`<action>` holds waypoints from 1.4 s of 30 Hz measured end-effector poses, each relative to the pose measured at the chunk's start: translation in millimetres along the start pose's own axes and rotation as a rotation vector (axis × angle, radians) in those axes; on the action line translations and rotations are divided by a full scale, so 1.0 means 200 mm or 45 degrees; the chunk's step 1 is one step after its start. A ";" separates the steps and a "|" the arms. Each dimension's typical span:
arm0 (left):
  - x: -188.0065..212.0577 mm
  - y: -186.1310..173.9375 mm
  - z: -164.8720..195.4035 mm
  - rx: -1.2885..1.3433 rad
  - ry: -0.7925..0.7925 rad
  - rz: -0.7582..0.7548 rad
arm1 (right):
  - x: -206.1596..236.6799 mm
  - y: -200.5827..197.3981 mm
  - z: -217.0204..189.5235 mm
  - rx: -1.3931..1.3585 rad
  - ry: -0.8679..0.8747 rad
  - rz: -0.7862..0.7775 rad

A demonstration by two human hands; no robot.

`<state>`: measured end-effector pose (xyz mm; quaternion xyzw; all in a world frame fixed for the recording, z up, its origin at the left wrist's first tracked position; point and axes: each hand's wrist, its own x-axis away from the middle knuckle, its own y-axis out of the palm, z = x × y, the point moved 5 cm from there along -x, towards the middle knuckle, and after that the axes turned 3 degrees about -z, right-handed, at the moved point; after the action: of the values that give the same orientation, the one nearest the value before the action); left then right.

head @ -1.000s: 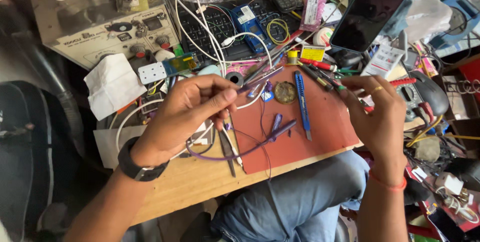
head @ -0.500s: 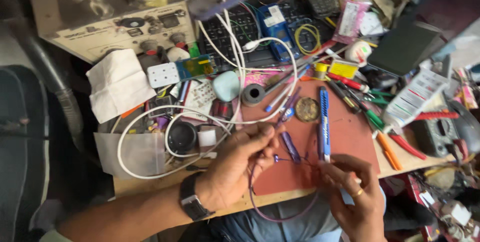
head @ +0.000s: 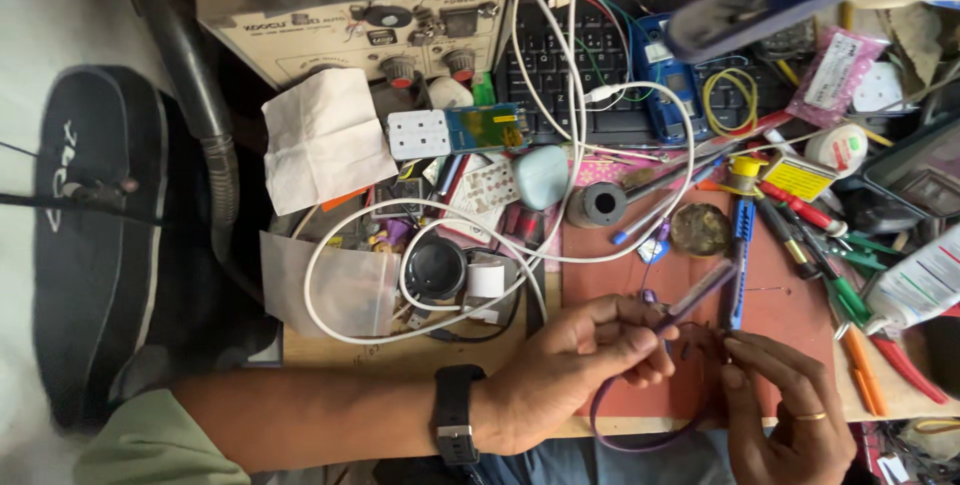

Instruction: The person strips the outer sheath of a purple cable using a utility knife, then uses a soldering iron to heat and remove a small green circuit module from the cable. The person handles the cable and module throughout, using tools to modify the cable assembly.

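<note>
A cluttered wooden bench (head: 400, 357) seen from above, with a reddish mat (head: 790, 320) on its right part. Near the top right lies a pink rectangular packet (head: 835, 73) with a white label; just below it sits a small yellow tag (head: 797, 178) beside a round white tub (head: 836, 149). At the right edge lies a white bottle with a printed label (head: 922, 285). A clear plastic bag (head: 330, 290) lies at the bench's left, under a loop of white cable (head: 440, 235).

The left hand (head: 575, 370), a black watch on its wrist, reaches in from the lower left, its fingers pinched on a thin purple wire (head: 640, 425) that loops below the bench edge. The right hand (head: 785, 410), wearing a ring, meets it from the lower right, fingers curled and pinching the same wire over the mat.
</note>
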<state>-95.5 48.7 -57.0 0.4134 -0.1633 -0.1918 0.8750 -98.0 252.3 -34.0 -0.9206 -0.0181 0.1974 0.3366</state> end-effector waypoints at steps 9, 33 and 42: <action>0.04 0.02 -0.10 0.160 -0.054 -0.107 | -0.08 0.02 -0.06 0.141 0.050 -0.059; 0.01 -0.01 -0.03 0.315 -0.083 -0.044 | 0.14 -0.01 0.15 -0.089 0.081 -0.032; 0.01 0.01 0.01 0.417 -0.127 -0.026 | 0.12 -0.17 0.28 0.100 0.070 0.018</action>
<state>-94.3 48.2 -54.1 0.5422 -0.2314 -0.1918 0.7846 -93.5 317.3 -59.9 -0.9119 0.0054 0.1750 0.3713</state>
